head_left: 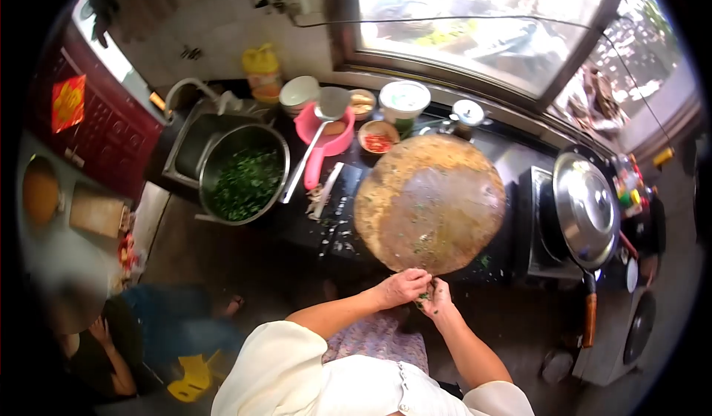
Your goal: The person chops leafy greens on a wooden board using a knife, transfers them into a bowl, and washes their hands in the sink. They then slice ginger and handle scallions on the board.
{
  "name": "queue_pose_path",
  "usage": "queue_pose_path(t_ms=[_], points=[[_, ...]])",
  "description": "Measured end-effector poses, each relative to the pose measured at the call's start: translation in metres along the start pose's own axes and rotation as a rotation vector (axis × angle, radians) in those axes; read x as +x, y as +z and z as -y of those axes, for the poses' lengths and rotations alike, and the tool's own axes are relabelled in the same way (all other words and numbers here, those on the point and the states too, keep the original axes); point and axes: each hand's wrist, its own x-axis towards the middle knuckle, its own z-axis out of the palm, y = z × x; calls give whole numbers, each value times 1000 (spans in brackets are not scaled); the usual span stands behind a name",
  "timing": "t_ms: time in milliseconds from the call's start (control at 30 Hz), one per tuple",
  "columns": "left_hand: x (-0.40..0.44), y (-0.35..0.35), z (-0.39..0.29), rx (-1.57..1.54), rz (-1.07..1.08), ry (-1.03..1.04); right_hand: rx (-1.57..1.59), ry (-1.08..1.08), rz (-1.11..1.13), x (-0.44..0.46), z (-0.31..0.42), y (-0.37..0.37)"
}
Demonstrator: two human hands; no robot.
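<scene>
My left hand (403, 287) and my right hand (436, 299) meet at the near edge of a large round chopping board (452, 201). Fingers on both hands are curled closed and pressed together. Dark green bits cling to them, especially the right one; whatever lies between the fingers is too small to make out. The board's brown top is wet, with a few green scraps near the front. Chopped greens (248, 182) fill a big steel pot (281, 149) to the left.
A cleaver (331, 190) lies left of the board. Behind it stand a pink dipper (315, 153), a steel ladle (304, 160), a bowl of chopped red pepper (378, 143) and a white tub (404, 98). On the right is a lidded wok (586, 212). Another person (111, 334) sits at lower left.
</scene>
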Motion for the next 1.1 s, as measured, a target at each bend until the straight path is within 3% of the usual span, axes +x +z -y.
queue_pose_path(t_ms=[100, 133, 200, 267, 367, 467, 500, 533, 633, 667, 767, 833, 900, 1000, 1067, 1100], points=[[-12, -20, -1, -131, 31, -70, 1, 38, 17, -14, -20, 25], [-17, -34, -3, -120, 40, -83, -32, -2, -73, -26, -29, 47], [-15, -91, 4, -19, -54, -124, -119, -126, -7, -51, -36, 117], [-4, -173, 18, 126, -179, -147, -246, -328, 277, -70, -33, 191], [0, -289, 47, 340, -395, -105, -376, -458, 600, -108, -30, 331], [-20, -362, 81, 505, -640, -96, -583, -597, 873, -95, -54, 430], [-43, -369, 105, 522, -643, -219, -632, -632, 933, -64, -72, 456], [-79, -363, 134, 532, -645, -348, -681, -660, 988, -20, -92, 466], [-200, -336, 192, 286, -157, -1018, -755, -240, 462, 85, -128, 460], [-218, -335, 191, 320, -180, -1060, -549, -276, 418, 100, -136, 457], [-225, -322, 190, 348, -244, -1271, -496, -398, 346, 144, -141, 438], [-200, -313, 196, 365, -170, -1272, -411, -443, 321, 145, -145, 440], [-185, -302, 215, 405, 29, -1161, -608, -410, 327, 153, -143, 442], [-198, -315, 281, 305, 96, -1111, -832, -471, 367, 148, -132, 448], [-198, -344, 290, 212, -33, -1154, -930, -608, 420, 137, -125, 448], [-202, -354, 285, 241, -40, -1155, -948, -562, 475, 132, -117, 450]])
